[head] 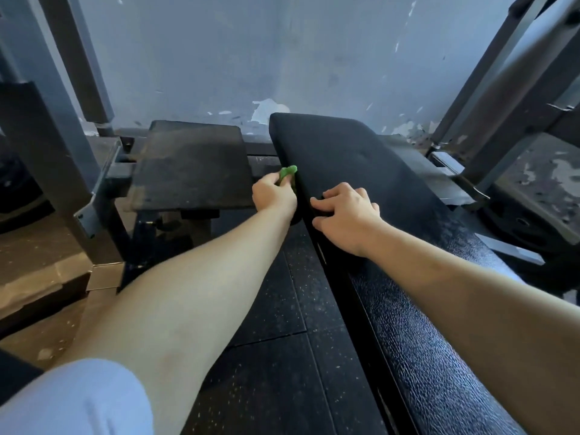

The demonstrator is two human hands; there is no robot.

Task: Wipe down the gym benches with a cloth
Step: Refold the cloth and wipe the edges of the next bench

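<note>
White sleeve nearest, forearms reaching out. Left grip bunches green cloth against the side edge of black bench — right grip curls over the bench edge, bracing. Likely wiping the side: press cloth firmly, run the full length — dusty pad looks undone.

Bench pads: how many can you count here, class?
2. One long black pad runs from bottom right to centre, under the right hand; a shorter dusty pad sits left of it, beyond the left hand holding the green cloth. Others may be hidden.
</note>
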